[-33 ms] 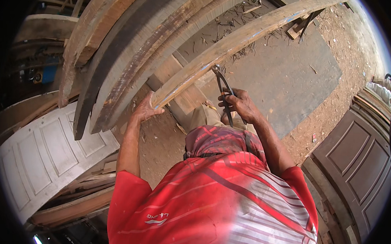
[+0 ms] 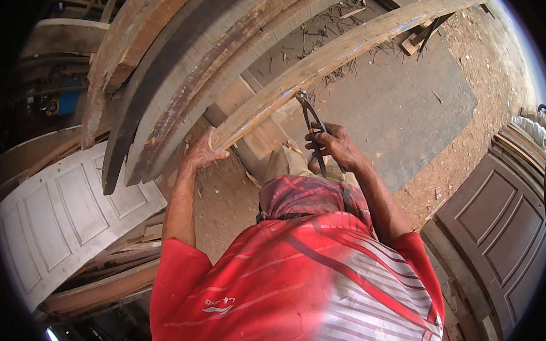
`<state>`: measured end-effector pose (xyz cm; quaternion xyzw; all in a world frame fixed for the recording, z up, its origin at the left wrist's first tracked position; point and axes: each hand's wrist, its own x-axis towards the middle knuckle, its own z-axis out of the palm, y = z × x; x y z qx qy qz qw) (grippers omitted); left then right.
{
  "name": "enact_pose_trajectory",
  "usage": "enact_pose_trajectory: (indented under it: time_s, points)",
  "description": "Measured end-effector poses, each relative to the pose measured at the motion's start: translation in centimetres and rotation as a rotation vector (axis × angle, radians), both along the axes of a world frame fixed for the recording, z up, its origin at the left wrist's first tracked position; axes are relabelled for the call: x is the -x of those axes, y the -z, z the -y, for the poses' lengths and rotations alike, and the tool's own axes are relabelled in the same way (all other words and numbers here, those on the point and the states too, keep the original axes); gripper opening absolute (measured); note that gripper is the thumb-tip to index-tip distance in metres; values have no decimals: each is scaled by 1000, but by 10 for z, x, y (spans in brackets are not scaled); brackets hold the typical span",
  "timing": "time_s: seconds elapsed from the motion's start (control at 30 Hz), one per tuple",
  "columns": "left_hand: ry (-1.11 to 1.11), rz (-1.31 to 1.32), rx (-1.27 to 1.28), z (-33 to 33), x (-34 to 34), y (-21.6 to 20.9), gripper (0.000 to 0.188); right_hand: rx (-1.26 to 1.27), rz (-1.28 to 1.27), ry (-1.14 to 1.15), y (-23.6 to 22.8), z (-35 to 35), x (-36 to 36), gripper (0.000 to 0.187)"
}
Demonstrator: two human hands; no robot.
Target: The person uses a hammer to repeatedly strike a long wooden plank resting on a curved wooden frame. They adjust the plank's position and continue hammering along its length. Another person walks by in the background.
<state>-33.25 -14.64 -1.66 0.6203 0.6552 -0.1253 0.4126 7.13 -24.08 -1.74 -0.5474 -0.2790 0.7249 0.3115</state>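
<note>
A long timber plank [image 2: 325, 67] with blue marks along its edge runs from near my left hand up to the far right. My left hand [image 2: 207, 153] grips its near end, the thumb on one side and the fingers round the other, partly hidden. In my right hand [image 2: 340, 147] is a pair of long-handled black pincers [image 2: 307, 108], my fingers wrapped about the handles. The jaws of the pincers meet the plank's near edge, around its lower middle; whether they bite on anything is too small to tell.
Several thick planks [image 2: 210, 78] lean at the left, above a white panelled door [image 2: 67, 214]. Under the plank are wooden blocks [image 2: 262, 140] and a grey sheet [image 2: 401, 115] strewn with thin dark bits like bent nails. A brown panelled door [image 2: 494, 220] stands right.
</note>
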Motion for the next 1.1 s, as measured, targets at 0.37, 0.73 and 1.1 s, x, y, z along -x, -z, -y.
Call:
enact_pose_trajectory:
  time_s: [0.37,0.73,1.1]
  points:
    - [-5,15,-11,2,6,10,138,26,-92,-129,-1,-9,-18,55]
    - [20,-8,-9,0,7,10,140,56,-154,-122,-12,-11,-14,56]
    - [8,-15,65,5,-3,-5,138,137,-328,-2,-7,-5,-19,52]
